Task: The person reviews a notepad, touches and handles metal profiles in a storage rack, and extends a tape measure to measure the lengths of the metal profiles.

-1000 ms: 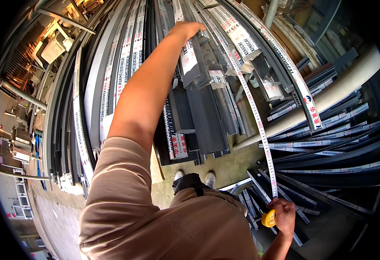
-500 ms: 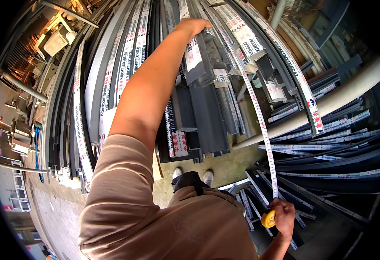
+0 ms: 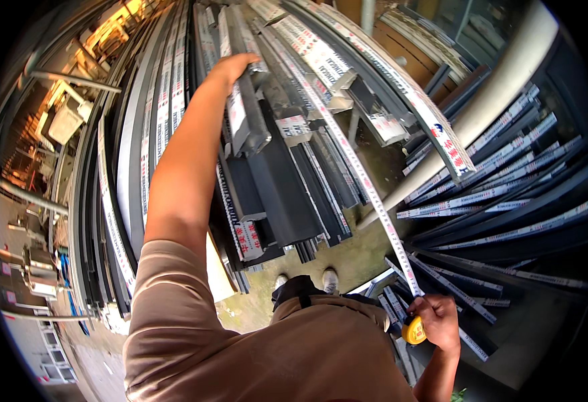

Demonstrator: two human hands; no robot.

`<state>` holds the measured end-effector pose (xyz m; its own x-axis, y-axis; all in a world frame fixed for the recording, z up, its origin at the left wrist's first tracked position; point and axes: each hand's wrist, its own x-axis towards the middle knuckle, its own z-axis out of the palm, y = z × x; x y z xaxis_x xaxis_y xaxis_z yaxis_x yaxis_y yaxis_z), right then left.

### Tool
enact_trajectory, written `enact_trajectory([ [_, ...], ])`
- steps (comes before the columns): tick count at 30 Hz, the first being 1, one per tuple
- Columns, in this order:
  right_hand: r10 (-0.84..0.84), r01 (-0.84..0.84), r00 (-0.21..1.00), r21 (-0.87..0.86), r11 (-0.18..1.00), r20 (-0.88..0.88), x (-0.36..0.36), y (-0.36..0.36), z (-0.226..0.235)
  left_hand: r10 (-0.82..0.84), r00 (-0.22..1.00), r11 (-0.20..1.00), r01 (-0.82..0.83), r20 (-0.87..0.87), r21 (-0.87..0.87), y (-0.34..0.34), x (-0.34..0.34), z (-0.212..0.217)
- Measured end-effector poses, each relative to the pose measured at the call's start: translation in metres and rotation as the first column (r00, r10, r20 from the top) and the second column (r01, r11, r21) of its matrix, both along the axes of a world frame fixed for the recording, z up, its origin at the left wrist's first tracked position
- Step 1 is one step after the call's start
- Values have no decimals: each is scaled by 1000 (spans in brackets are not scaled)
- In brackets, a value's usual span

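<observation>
My left arm reaches far forward over a stack of long grey metal profiles. My left hand [image 3: 238, 67] is closed over a grey profile with a white printed film strip [image 3: 246, 127], its fingers curled toward the right side; the fingertips are partly hidden. Low at the right, my right hand [image 3: 440, 323] grips a yellow tape measure [image 3: 414, 330]. Its white blade [image 3: 368, 187] is drawn out and slants up and left to the profiles. Where the blade's far end sits is too small to make out among the film strips.
More film-covered profiles [image 3: 163, 114] lie lengthwise at the left, their ends uneven. A pale round pole [image 3: 501, 87] crosses at the right, above a rack of dark profiles [image 3: 488, 194]. Machinery [image 3: 71, 124] stands far left. My shoes [image 3: 330, 280] are on the concrete floor below the stack.
The whole view has shifted, so the stack and my left hand appear further left and lower. Both hands keep their holds, and the tape blade stays drawn out, now more slanted.
</observation>
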<state>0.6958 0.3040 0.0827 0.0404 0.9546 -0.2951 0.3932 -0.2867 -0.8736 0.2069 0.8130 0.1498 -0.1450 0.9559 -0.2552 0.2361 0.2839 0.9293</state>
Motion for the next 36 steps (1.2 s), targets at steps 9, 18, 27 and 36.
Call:
enact_trajectory([
  [9,-49,63,990,95,993,-136,-7,5,-10,-19,1000,997,19,-4,-73,-19,3,16],
  [18,-134,157,974,121,980,-181,24,-18,-3,36,940,995,-67,-340,-79,22,12,2],
  [27,-118,148,976,159,976,-182,31,-18,-17,-103,731,995,80,-674,-64,25,44,-4],
  [36,-162,206,962,194,959,-219,34,-5,-17,-19,535,999,41,-845,3,-3,76,13],
])
